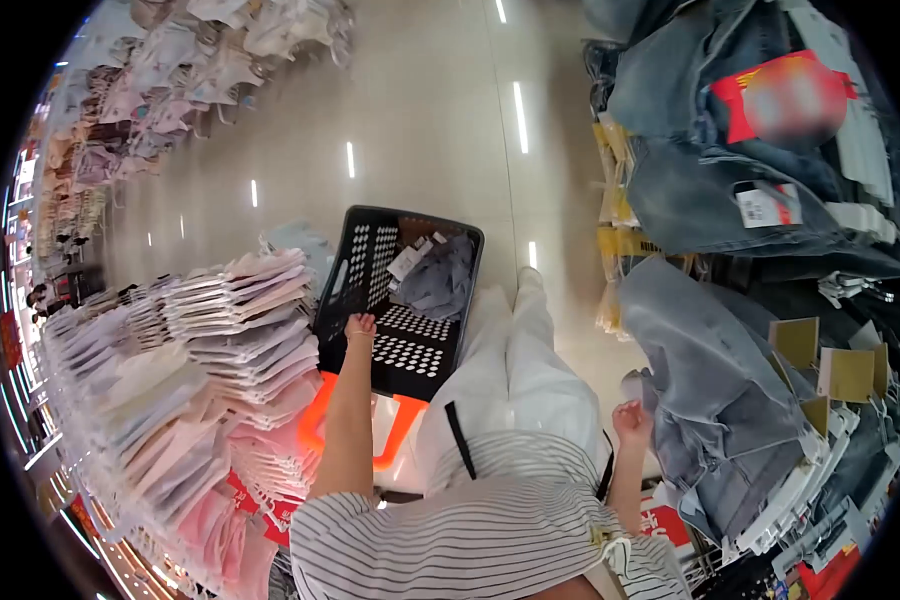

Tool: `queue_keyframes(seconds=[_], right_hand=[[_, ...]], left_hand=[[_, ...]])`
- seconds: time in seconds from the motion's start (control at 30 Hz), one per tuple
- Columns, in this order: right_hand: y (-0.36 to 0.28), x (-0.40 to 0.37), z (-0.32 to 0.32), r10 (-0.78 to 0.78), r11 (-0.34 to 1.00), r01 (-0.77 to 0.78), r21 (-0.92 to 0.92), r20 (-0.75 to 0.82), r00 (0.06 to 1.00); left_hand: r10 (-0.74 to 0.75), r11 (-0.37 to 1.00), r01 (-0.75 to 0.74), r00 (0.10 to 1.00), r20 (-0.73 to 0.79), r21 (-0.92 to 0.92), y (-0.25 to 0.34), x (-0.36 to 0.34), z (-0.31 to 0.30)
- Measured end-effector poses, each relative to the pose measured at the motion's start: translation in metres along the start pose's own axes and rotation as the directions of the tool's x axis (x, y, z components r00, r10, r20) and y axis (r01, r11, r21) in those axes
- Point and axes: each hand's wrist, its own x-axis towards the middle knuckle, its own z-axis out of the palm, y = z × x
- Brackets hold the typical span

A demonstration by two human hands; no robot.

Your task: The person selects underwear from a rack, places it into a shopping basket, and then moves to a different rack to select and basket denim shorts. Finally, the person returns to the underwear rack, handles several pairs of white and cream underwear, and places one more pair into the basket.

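My left hand is over the near left part of a black shopping basket, its fingers loosely bent and holding nothing that I can see. Bluish-grey folded clothing with white tags lies inside the basket. An orange handle shows at the basket's near side. To the right, my right hand has its fingers curled at the edge of hanging grey jeans; the exact grip is small and partly hidden.
Rows of pastel clothes on hangers line the left side, with more hanging garments farther off. Dark blue jeans with red and white labels hang at the right. Pale tiled floor runs ahead between the racks.
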Motion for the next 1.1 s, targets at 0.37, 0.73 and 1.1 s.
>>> queue_keyframes(seconds=[0.37, 0.73, 1.1], right_hand=[[0.055, -0.007, 0.055, -0.325, 0.796, 0.166, -0.583, -0.178, 0.929], [0.066, -0.004, 0.009, -0.473, 0.651, 0.204, -0.731, -0.18, 0.862], [0.141, -0.06, 0.037, -0.161, 0.292, 0.391, -0.873, 0.359, 0.92]], left_hand=[[-0.304, 0.887, 0.225, 0.942, 0.144, 0.403, -0.196, 0.161, 0.036], [-0.037, 0.777, 0.121, 0.988, -0.148, 0.618, -0.235, 0.363, 0.116], [0.265, 0.822, -0.503, 0.751, 0.604, 0.265, -0.006, -0.015, 0.059]])
